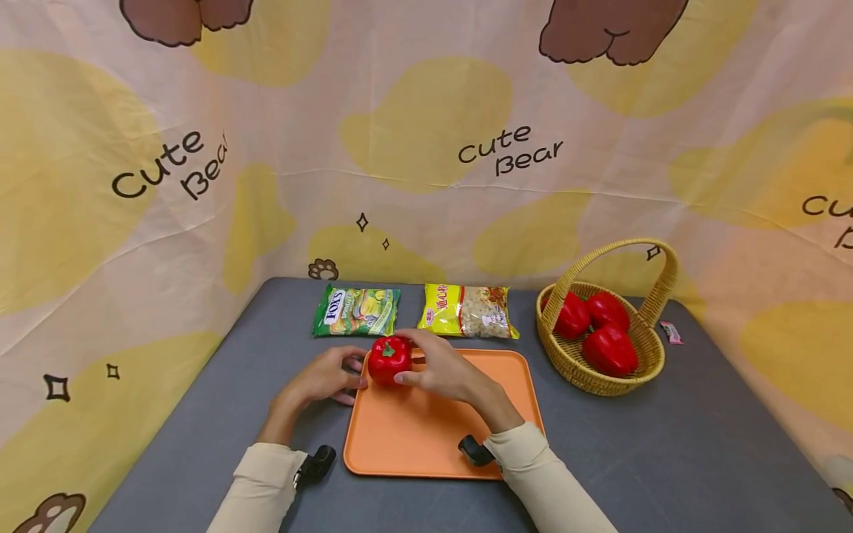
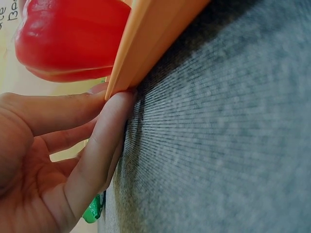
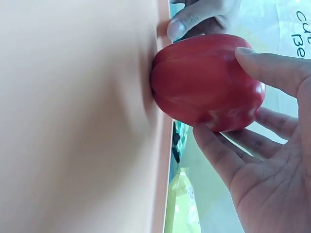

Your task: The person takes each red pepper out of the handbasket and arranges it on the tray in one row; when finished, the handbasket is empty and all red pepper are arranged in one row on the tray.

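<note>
A red bell pepper (image 1: 389, 357) (image 2: 68, 39) (image 3: 206, 82) stands on the far left corner of an orange tray (image 1: 433, 437) (image 2: 146, 39) (image 3: 73, 121). My right hand (image 1: 426, 370) (image 3: 252, 121) wraps round the pepper, thumb on one side and fingers on the other. To the left of the tray, my left hand (image 1: 349, 379) (image 2: 73, 145) lies on the grey table with its straight fingers against the tray's left edge, just below the pepper. One left fingertip (image 3: 182, 26) shows at the tray's rim in the right wrist view.
A wicker basket (image 1: 573, 366) with three red peppers stands right of the tray. Behind the tray lie a green snack bag (image 1: 356, 311) and a yellow snack bag (image 1: 466, 311). A small pink wrapper (image 1: 671, 332) lies far right. A bear-print curtain surrounds the grey table (image 1: 666, 459).
</note>
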Tool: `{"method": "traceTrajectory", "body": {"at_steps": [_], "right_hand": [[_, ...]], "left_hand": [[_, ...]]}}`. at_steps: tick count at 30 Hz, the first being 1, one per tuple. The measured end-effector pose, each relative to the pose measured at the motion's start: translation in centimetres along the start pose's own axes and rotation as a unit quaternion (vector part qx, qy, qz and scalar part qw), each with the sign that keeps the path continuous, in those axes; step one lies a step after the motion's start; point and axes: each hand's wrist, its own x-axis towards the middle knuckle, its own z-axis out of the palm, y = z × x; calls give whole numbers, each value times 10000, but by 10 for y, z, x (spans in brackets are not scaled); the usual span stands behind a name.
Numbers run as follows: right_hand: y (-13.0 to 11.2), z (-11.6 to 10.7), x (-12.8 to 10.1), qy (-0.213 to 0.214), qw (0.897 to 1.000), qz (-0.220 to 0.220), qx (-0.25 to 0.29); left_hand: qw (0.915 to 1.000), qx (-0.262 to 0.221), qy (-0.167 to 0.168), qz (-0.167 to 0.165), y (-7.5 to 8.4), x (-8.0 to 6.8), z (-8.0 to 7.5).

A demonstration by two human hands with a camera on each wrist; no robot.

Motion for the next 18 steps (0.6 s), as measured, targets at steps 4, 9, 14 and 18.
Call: {"method": "traceTrajectory", "body": {"at_steps": [4,9,14,18], "right_hand": [[-2,1,0,42,10000,25,-30],[-4,0,-1,138,9998,81,-92],[-8,-6,-8,264,9992,-31,-289],[-11,-16,-18,433,9981,-116,-412]], "left_hand": [[10000,35,-67,19,1,1,0],[9999,46,-83,52,1,3,-1],[10000,44,-6,-9,-2,5,-1],[10000,57,1,12,-4,3,-2]]}}
